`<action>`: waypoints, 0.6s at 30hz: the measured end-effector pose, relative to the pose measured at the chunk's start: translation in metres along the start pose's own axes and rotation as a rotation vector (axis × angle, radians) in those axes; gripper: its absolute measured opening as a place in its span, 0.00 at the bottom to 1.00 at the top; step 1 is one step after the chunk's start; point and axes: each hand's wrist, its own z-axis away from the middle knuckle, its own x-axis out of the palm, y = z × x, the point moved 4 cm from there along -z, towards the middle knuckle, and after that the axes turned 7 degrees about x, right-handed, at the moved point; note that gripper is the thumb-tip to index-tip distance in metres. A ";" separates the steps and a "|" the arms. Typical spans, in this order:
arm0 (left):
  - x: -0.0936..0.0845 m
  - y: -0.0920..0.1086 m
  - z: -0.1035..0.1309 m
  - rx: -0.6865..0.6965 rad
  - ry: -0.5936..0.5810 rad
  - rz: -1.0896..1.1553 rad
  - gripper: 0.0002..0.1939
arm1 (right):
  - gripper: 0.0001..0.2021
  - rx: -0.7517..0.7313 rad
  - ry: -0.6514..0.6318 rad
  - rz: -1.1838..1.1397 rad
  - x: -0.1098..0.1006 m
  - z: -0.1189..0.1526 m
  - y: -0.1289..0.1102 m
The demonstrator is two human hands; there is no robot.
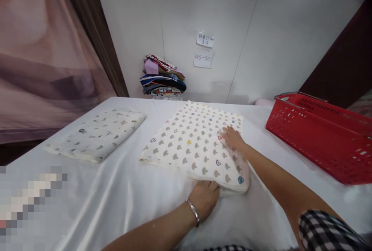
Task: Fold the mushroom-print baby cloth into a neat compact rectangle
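A cream cloth [186, 138] printed with grey and coloured mushrooms lies folded flat on the white-covered table [157, 220]. My left hand [204, 198], with a silver bracelet at its wrist, is at the cloth's near edge, its fingers curled round that edge. On the right part of the cloth rests my right hand [234, 139], palm down with its fingers spread. Further left lies another folded cloth [100, 134], white with small grey and brown prints, touched by neither hand.
A red plastic basket [316, 134] stands at the table's right side. Behind the far edge is a stack of folded fabrics [164, 76] against the wall, beside two paper signs [203, 58]. A pink curtain [46, 61] hangs at the left. The lower left corner is pixelated.
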 end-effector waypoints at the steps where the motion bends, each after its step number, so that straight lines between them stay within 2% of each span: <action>1: 0.001 0.000 0.000 -0.006 0.001 0.003 0.05 | 0.24 0.012 0.003 0.011 0.000 -0.010 0.004; 7: 0.015 -0.005 -0.002 0.029 0.048 -0.004 0.08 | 0.27 0.093 0.005 0.017 0.009 -0.051 0.019; 14: 0.036 -0.009 -0.003 0.081 0.222 -0.044 0.11 | 0.28 0.147 0.005 -0.026 0.023 -0.061 0.028; 16: 0.044 -0.011 -0.003 0.057 0.230 -0.018 0.10 | 0.27 0.139 0.019 -0.031 0.019 -0.068 0.027; 18: 0.053 -0.015 -0.003 0.000 0.189 0.020 0.08 | 0.25 0.099 0.037 -0.010 0.014 -0.083 0.024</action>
